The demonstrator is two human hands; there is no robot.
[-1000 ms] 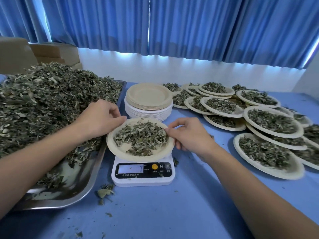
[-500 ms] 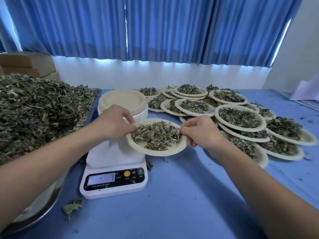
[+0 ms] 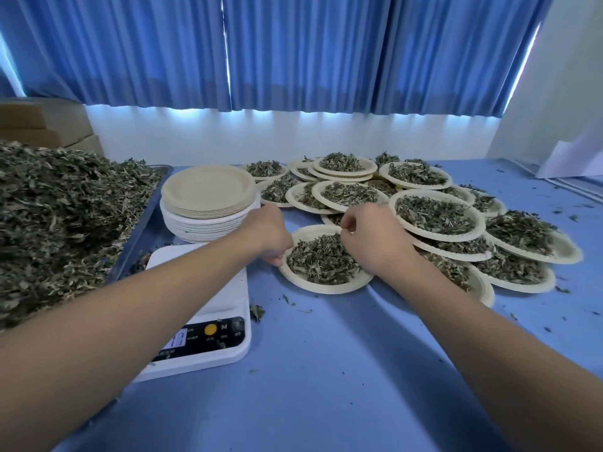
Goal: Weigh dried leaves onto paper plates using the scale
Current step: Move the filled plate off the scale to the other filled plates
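A paper plate of dried leaves is held low over the blue table, right of the white scale. My left hand grips its left rim and my right hand grips its right rim. The scale's platform is bare. A big heap of dried leaves fills a metal tray on the left. A stack of empty paper plates stands behind the scale.
Several filled paper plates overlap in a cluster at the back right, right beside the held plate. Loose leaf bits lie scattered on the blue table. Cardboard boxes stand at the far left under blue curtains.
Both hands lifted the filled plate off the scale and carried it to the right, down beside the cluster of filled plates. The scale's platform is now bare.
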